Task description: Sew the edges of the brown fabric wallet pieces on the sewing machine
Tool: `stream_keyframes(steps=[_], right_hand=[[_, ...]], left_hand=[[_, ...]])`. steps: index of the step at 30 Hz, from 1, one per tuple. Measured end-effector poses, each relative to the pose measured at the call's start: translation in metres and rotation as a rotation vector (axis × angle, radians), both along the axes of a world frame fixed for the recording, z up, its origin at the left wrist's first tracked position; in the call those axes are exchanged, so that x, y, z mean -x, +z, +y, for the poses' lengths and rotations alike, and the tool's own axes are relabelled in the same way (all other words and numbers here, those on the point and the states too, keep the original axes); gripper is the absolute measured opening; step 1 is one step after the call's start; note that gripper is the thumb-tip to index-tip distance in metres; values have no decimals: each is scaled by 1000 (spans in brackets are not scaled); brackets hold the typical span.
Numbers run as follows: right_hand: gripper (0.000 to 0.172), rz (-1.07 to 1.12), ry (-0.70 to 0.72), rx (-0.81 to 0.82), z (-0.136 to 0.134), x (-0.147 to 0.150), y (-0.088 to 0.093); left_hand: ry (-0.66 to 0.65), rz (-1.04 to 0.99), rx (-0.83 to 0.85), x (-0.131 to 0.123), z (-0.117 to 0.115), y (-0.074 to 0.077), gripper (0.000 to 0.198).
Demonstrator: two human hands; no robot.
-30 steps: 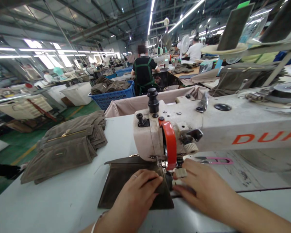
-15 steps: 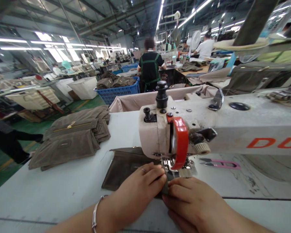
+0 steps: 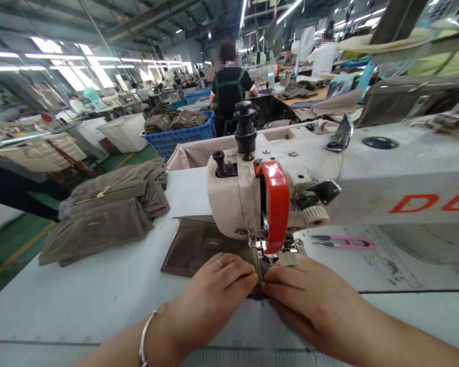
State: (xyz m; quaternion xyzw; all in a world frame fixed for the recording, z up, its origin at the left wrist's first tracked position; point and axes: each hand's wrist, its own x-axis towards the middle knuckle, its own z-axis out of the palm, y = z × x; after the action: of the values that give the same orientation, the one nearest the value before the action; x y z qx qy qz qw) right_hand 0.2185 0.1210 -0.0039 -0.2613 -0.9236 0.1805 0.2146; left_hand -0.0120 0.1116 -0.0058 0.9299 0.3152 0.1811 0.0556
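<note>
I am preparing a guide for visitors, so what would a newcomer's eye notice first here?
First, the curved red part on the pale sewing machine's head. Below it, the left hand and right hand meet at a brown fabric piece. Pink-handled snips lie under the machine's arm.

Hands (image 3: 219,289) at edge of brown fabric piece (image 3: 191,250) by sewing machine (image 3: 359,183); pink snips (image 3: 334,242) right, fabric stack (image 3: 110,220) left.

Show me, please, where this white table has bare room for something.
The widest bare patch of white table lies between the stacked olive fabric pieces and the left hand; a smaller one separates that stack from the white metal sewing machine. That hand, the right hand and flat brown fabric crowd the machine's near side.
</note>
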Motion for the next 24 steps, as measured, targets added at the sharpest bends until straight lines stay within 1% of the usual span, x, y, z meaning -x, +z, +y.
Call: stream_keyframes(steps=[4, 6, 9, 13, 16, 20, 24], right_hand=[[24, 2, 5, 18, 1, 1, 1], [23, 9, 16, 34, 2, 0, 1], [26, 31, 13, 43, 3, -2, 1], [35, 21, 9, 3, 3, -2, -1], [35, 9, 7, 4, 2, 1, -2], [35, 22, -24, -20, 3, 4, -4], [38, 60, -58, -71, 5, 8, -10]], left_hand=[[-52, 2, -10, -1, 3, 8, 20], [-63, 16, 3, -3, 3, 10, 22], [-42, 44, 27, -5, 1, 7, 23], [-10, 41, 41, -5, -3, 2, 23], [-31, 1, 34, -1, -3, 1, 23], [-81, 27, 23, 2, 4, 3, 24], [-52, 20, 2, 3, 16, 5, 22]])
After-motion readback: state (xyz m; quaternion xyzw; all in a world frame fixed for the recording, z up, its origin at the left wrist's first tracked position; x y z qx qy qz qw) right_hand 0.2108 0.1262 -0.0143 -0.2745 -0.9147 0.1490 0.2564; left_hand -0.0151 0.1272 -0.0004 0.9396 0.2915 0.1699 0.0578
